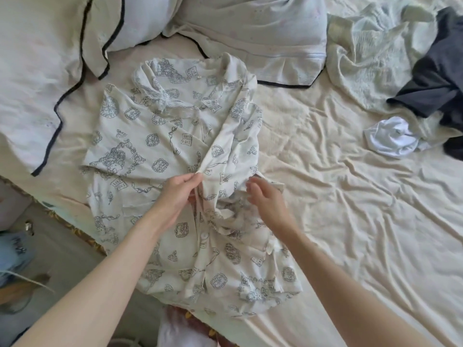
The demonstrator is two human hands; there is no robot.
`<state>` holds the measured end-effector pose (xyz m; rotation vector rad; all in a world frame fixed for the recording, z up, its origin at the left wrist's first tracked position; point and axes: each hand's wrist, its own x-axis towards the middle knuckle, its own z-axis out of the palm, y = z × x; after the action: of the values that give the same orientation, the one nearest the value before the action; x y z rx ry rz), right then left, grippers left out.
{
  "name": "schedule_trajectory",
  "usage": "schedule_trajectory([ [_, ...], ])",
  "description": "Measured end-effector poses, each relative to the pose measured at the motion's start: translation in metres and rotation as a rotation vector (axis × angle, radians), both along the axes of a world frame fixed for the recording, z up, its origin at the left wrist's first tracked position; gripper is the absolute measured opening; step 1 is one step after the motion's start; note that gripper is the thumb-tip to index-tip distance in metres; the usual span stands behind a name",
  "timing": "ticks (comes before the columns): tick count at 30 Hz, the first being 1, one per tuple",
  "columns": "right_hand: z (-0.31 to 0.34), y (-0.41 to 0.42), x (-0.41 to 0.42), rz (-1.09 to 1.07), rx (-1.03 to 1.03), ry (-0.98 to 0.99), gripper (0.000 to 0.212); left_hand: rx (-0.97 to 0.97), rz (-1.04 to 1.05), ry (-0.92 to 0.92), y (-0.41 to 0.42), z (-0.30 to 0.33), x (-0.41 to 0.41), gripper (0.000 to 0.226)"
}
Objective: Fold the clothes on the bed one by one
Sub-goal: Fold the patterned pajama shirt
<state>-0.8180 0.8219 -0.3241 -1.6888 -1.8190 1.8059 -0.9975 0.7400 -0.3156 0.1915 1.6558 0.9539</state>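
The left hand (pixel 179 192) pinches a fold of the printed shirt (pixel 160 151) between thumb and fingers, near the middle of the shirt. The right hand (pixel 265 199) is just at 3 o'clock from it, fingers loosely bent and a little apart, touching the bunched cloth and gripping nothing. The shirt lies spread on the cream bed sheet (pixel 338 184). At 2 o'clock, well apart, sit a dark garment (pixel 436 81), a white garment (pixel 390 139) and a pale blanket (pixel 363 66). Pillows (pixel 37 78) lie at 10 o'clock.

Soft daylight, faint shadows, wide-angle edge distortion
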Motion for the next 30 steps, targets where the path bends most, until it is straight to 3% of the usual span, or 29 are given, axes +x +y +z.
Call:
schedule_trajectory([
  [3,-0.016,0.01,-0.01,-0.27,-0.212,0.029,0.038,0.097,0.112,-0.098,0.003,0.014,-0.016,0.028],
  [6,-0.019,0.02,-0.018,-0.512,-0.349,0.062,0.029,-0.075,0.211,0.042,-0.002,0.012,-0.043,0.02],
  [8,-0.021,0.024,-0.024,-0.615,-0.421,0.025,0.02,-0.27,0.105,0.139,-0.008,0.006,-0.056,0.017],
  [11,-0.021,0.034,-0.035,-0.767,-0.537,0.076,0.033,-0.345,-0.189,0.345,-0.002,-0.004,-0.067,0.018],
  [14,-0.022,0.049,-0.048,-0.882,-0.667,0.203,0.043,-0.249,-0.316,0.725,0.042,-0.005,-0.071,0.023],
  [19,-0.013,0.07,-0.071,-1.097,-0.935,0.327,0.042,0.078,-0.508,0.946,0.142,-0.023,-0.071,0.032],
  [24,-0.025,0.083,-0.07,-1.249,-1.046,0.342,0.026,0.037,-0.579,0.989,0.212,-0.042,-0.069,0.04],
  [28,-0.031,0.091,-0.064,-1.388,-0.984,0.38,0.021,-0.011,-0.646,1.036,0.235,-0.047,-0.058,0.027],
  [30,-0.031,0.095,-0.057,-1.433,-0.93,0.426,0.017,0.028,-0.527,0.912,0.247,-0.048,-0.054,0.024],
])
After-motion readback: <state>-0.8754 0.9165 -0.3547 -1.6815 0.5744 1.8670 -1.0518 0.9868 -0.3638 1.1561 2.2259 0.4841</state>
